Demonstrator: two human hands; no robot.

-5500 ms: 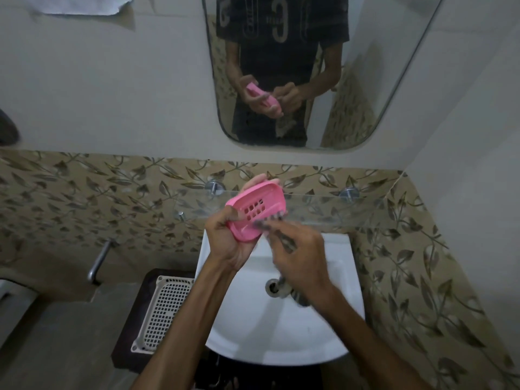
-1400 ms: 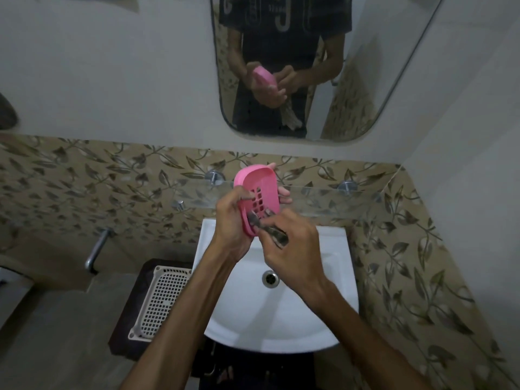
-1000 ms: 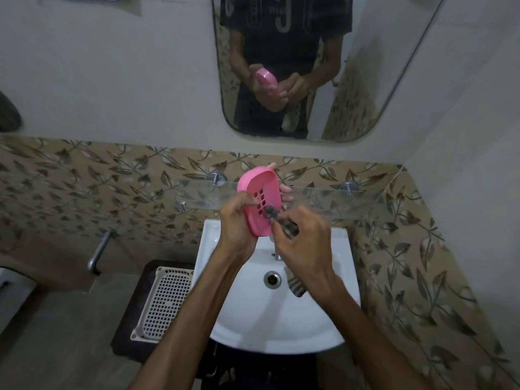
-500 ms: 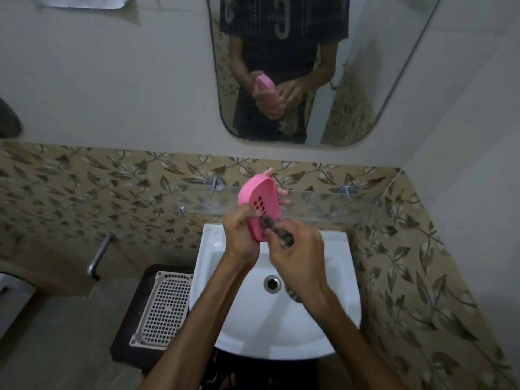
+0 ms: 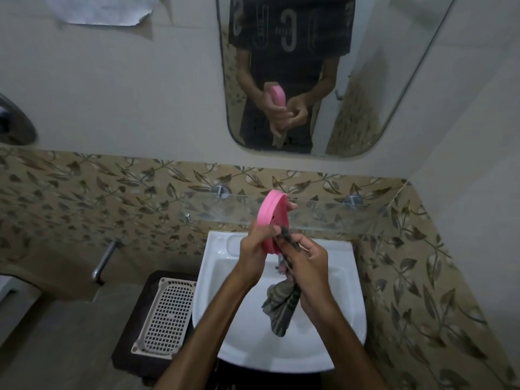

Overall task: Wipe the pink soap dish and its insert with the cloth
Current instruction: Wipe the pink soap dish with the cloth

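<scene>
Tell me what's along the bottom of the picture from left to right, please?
Metal pipe → white grid tray → left hand on the pink dish → right hand with the cloth → leaf-patterned wall.

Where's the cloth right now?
In the head view, the cloth is gripped in the right hand, pressed against the pink soap dish, its tail hanging over the sink.

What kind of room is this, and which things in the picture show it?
Most likely a small bathroom. A white washbasin is fixed to the wall, a mirror hangs above it, a glass shelf sits between them, and leaf-patterned tiles cover the lower wall.
</scene>
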